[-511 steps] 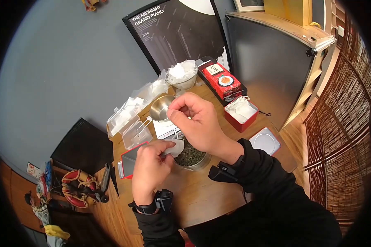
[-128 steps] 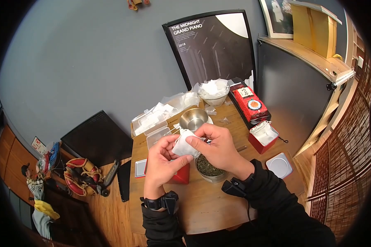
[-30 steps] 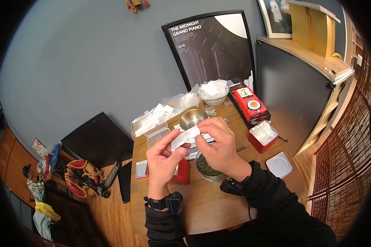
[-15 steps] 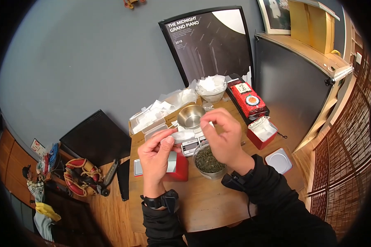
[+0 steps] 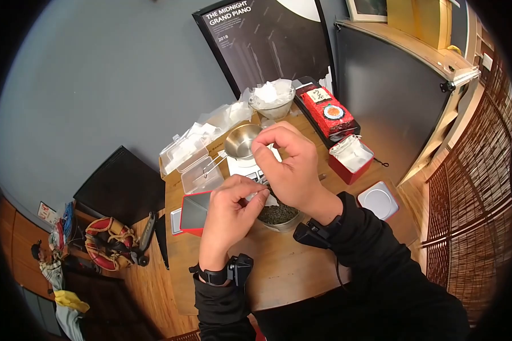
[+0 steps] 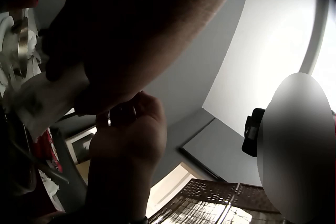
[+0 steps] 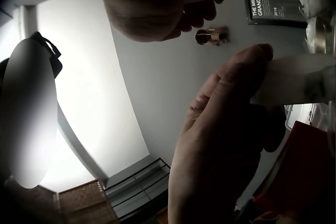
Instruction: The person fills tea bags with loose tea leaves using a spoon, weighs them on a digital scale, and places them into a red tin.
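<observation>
Centre of the head view: right hand point(image 5: 290, 165) raised, thumb and forefinger curled close, whether pinching anything I can't tell; lower left, the left hand point(image 5: 233, 207) pinches a white pouch point(image 7: 299, 79) over the leaf-filled bowl point(image 5: 281, 227).

Papery pouch point(image 7: 295, 77), shiny metal bowl point(image 5: 240, 142)

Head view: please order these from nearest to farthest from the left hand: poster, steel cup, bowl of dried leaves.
From the left hand:
1. Bowl of dried leaves, just to its right.
2. Steel cup, farther forward.
3. Poster, at the back.
</observation>
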A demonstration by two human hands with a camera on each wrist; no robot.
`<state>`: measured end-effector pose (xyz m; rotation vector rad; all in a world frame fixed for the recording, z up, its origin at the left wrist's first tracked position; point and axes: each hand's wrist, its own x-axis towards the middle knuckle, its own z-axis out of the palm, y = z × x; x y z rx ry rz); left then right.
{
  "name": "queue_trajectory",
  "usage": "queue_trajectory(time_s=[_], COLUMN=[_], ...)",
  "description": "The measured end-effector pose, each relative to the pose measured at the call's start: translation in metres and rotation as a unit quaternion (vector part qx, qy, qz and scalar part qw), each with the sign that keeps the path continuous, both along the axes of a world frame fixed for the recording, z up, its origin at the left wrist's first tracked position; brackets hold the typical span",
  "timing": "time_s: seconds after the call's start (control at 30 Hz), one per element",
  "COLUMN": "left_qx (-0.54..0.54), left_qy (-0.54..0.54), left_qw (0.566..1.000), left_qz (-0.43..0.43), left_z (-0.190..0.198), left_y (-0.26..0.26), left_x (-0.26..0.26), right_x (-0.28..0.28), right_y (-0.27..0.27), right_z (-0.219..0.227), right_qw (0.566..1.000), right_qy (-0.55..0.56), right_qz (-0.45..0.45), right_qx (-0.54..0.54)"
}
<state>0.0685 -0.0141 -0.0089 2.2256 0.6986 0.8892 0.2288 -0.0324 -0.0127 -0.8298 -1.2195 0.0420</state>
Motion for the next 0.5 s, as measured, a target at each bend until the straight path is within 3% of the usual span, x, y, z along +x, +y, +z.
queue_trajectory(time_s=[0.5], left_qx=[0.063], left_qy=[-0.029], left_qw=[0.997], left_qz=[0.042], left_z=[-0.0026], left_y=[0.0052], left_x=[0.0016], right_x=[-0.0052], right_y=[0.0015], right_z=[-0.0015], right_qw=[1.0], right_qy=[0.011], right_qz=[0.011], right_qx=[-0.005])
